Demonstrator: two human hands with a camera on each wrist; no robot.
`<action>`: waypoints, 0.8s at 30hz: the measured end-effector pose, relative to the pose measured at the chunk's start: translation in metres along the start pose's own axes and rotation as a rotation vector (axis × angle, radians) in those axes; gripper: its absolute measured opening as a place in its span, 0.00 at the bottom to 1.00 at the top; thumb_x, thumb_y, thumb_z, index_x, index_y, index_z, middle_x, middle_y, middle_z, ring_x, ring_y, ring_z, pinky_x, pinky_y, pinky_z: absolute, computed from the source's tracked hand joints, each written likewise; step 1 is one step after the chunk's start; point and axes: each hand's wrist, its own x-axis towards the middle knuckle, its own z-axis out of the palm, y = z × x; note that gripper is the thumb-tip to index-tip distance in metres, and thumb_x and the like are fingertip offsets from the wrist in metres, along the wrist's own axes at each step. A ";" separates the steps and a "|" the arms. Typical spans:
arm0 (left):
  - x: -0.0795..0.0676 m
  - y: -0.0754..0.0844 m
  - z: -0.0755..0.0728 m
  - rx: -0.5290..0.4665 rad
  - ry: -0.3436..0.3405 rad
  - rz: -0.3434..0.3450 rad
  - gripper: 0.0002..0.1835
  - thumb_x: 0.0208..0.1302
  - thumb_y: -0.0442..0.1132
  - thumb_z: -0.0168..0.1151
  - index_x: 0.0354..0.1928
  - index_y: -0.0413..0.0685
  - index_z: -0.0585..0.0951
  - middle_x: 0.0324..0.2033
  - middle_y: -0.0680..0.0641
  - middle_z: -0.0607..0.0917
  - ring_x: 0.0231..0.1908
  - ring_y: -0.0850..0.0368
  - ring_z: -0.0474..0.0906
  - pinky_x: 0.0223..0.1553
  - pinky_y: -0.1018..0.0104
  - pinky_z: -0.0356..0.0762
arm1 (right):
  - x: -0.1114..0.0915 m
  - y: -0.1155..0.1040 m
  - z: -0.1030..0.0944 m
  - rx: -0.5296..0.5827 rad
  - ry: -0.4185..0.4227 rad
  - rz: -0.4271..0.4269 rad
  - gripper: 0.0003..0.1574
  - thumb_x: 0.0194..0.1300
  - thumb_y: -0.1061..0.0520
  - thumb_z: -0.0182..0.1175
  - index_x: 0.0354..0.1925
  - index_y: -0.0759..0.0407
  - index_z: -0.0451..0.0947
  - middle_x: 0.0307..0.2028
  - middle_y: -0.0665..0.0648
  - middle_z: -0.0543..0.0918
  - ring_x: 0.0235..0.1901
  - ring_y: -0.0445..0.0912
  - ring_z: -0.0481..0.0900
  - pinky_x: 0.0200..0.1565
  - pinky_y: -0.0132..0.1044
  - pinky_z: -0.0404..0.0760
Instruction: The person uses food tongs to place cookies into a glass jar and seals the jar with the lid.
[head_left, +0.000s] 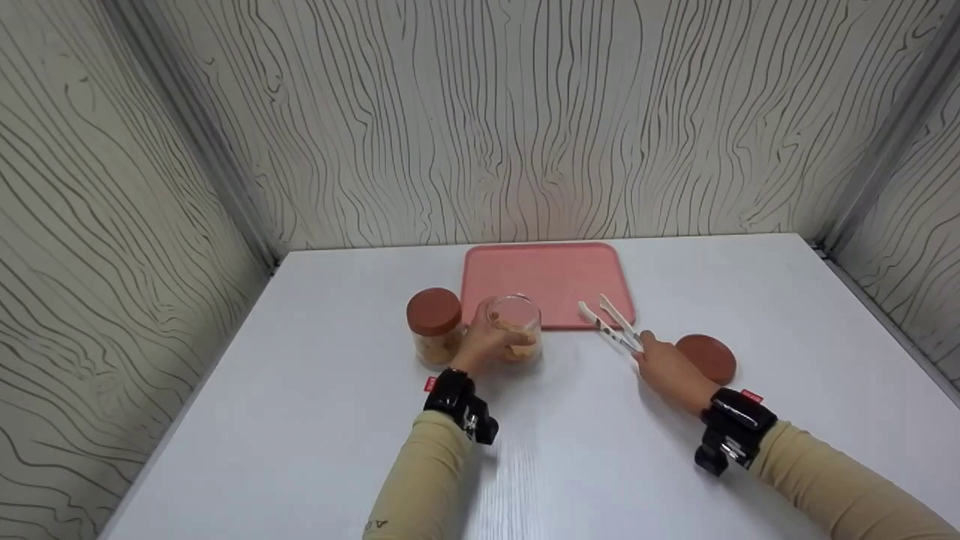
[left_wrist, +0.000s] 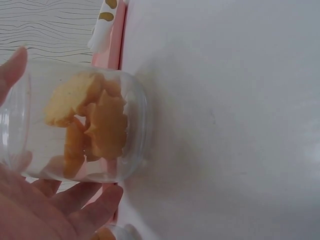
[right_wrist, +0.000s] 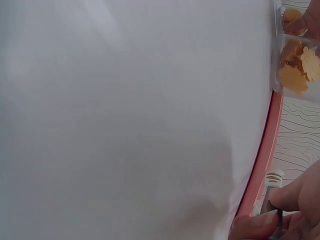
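Note:
My left hand [head_left: 480, 346] holds a clear glass jar [head_left: 529, 319] from its left side, thumb and fingers on opposite sides of the glass. Scalloped cookies [left_wrist: 107, 125] lie heaped at the bottom of this lidless jar, which stands upright by the tray's front edge. In my right hand [head_left: 671, 375] is a pair of tongs [head_left: 609, 333] with white tips and metal arms. Thumb and fingers pinch the metal part in the right wrist view. The tips are spread apart, pointing over the tray's near right corner, with nothing between them.
A pink tray [head_left: 555, 274] lies at the back of the white table [head_left: 570, 457]. Left of the held jar stands a second jar with a reddish-brown lid [head_left: 434, 310], cookies inside. A loose lid of the same colour [head_left: 709, 358] lies beside my right hand. A patterned wall [head_left: 517, 127] rises behind.

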 end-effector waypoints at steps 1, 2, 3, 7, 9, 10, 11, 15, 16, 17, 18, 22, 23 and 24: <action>0.000 0.000 0.000 0.001 -0.001 -0.002 0.52 0.47 0.36 0.76 0.72 0.48 0.55 0.69 0.34 0.61 0.67 0.41 0.60 0.65 0.48 0.61 | 0.001 0.000 0.000 0.001 -0.001 0.003 0.06 0.68 0.66 0.48 0.40 0.71 0.62 0.23 0.61 0.73 0.24 0.50 0.71 0.25 0.44 0.73; 0.000 0.000 0.000 0.001 0.000 -0.003 0.53 0.47 0.36 0.76 0.72 0.48 0.55 0.69 0.34 0.61 0.67 0.41 0.60 0.65 0.48 0.61 | 0.001 0.000 0.000 0.000 0.000 0.005 0.06 0.68 0.66 0.48 0.40 0.71 0.62 0.24 0.62 0.74 0.24 0.51 0.71 0.26 0.44 0.74; 0.000 0.000 0.000 0.001 -0.001 0.000 0.53 0.47 0.36 0.76 0.72 0.47 0.54 0.69 0.34 0.61 0.67 0.40 0.60 0.65 0.48 0.62 | 0.002 0.000 0.000 0.002 0.000 0.007 0.06 0.68 0.66 0.48 0.40 0.71 0.62 0.24 0.62 0.74 0.25 0.51 0.72 0.27 0.45 0.74; 0.001 0.001 0.000 -0.003 -0.002 -0.006 0.53 0.47 0.35 0.75 0.73 0.47 0.53 0.69 0.34 0.60 0.67 0.40 0.59 0.64 0.49 0.63 | 0.004 -0.001 0.001 0.002 -0.008 0.028 0.07 0.68 0.66 0.47 0.42 0.71 0.63 0.26 0.63 0.76 0.26 0.52 0.73 0.27 0.45 0.75; 0.001 0.000 0.000 -0.006 -0.001 -0.007 0.53 0.47 0.34 0.75 0.73 0.47 0.53 0.69 0.34 0.60 0.67 0.40 0.59 0.64 0.49 0.63 | 0.005 -0.002 0.001 0.003 -0.013 0.033 0.08 0.68 0.66 0.47 0.43 0.71 0.63 0.26 0.63 0.76 0.26 0.52 0.72 0.27 0.46 0.75; 0.001 0.000 0.001 -0.006 0.001 -0.009 0.53 0.47 0.34 0.75 0.73 0.47 0.54 0.69 0.33 0.60 0.67 0.40 0.59 0.64 0.49 0.63 | 0.005 -0.002 0.001 -0.003 -0.015 0.034 0.08 0.69 0.65 0.47 0.43 0.72 0.63 0.27 0.64 0.76 0.26 0.52 0.73 0.27 0.46 0.75; 0.002 0.000 0.001 -0.005 0.003 -0.010 0.53 0.47 0.34 0.75 0.73 0.47 0.54 0.69 0.34 0.60 0.67 0.40 0.60 0.64 0.49 0.62 | 0.005 -0.002 0.001 -0.008 -0.017 0.036 0.09 0.69 0.65 0.47 0.44 0.72 0.63 0.27 0.65 0.76 0.26 0.52 0.73 0.28 0.46 0.75; 0.002 -0.001 0.000 -0.025 0.009 -0.015 0.51 0.46 0.34 0.75 0.72 0.48 0.56 0.69 0.34 0.61 0.66 0.40 0.60 0.64 0.47 0.63 | 0.007 -0.003 0.002 -0.028 -0.019 0.037 0.10 0.70 0.64 0.47 0.45 0.72 0.64 0.29 0.67 0.77 0.27 0.53 0.74 0.28 0.48 0.76; 0.002 -0.001 0.000 -0.030 0.009 -0.018 0.51 0.46 0.34 0.75 0.72 0.48 0.56 0.69 0.35 0.61 0.66 0.40 0.60 0.64 0.47 0.63 | 0.007 -0.003 0.002 -0.031 -0.020 0.039 0.10 0.70 0.64 0.48 0.45 0.72 0.64 0.29 0.66 0.77 0.27 0.53 0.75 0.28 0.47 0.76; 0.002 -0.001 0.000 -0.037 0.008 -0.023 0.51 0.46 0.34 0.75 0.72 0.49 0.56 0.69 0.35 0.61 0.66 0.40 0.60 0.64 0.47 0.63 | 0.007 -0.003 0.002 -0.030 -0.022 0.044 0.10 0.70 0.64 0.47 0.45 0.72 0.64 0.28 0.66 0.77 0.26 0.53 0.74 0.28 0.47 0.76; 0.002 -0.001 0.000 -0.043 0.005 -0.028 0.51 0.46 0.34 0.75 0.72 0.49 0.56 0.69 0.35 0.60 0.66 0.40 0.60 0.64 0.47 0.63 | 0.007 -0.003 0.002 -0.030 -0.022 0.045 0.11 0.70 0.64 0.47 0.46 0.72 0.64 0.28 0.66 0.77 0.26 0.53 0.74 0.27 0.46 0.76; 0.002 0.000 0.000 -0.045 -0.004 -0.040 0.52 0.47 0.34 0.75 0.72 0.50 0.55 0.70 0.35 0.59 0.67 0.39 0.58 0.64 0.46 0.63 | 0.008 -0.002 0.002 -0.026 -0.035 0.067 0.12 0.70 0.64 0.47 0.48 0.73 0.64 0.29 0.66 0.77 0.26 0.53 0.74 0.26 0.44 0.76; 0.002 0.000 0.000 -0.043 -0.005 -0.044 0.52 0.47 0.34 0.75 0.72 0.50 0.55 0.70 0.35 0.59 0.67 0.39 0.58 0.64 0.46 0.63 | 0.008 -0.002 0.002 -0.027 -0.038 0.069 0.13 0.71 0.63 0.47 0.49 0.74 0.64 0.30 0.67 0.78 0.27 0.53 0.75 0.27 0.45 0.76; 0.002 0.000 0.000 -0.042 -0.005 -0.041 0.52 0.47 0.34 0.75 0.72 0.50 0.55 0.70 0.35 0.59 0.67 0.39 0.58 0.63 0.46 0.64 | 0.008 -0.002 0.002 -0.030 -0.039 0.070 0.14 0.71 0.63 0.47 0.50 0.74 0.64 0.31 0.67 0.78 0.28 0.53 0.75 0.28 0.45 0.77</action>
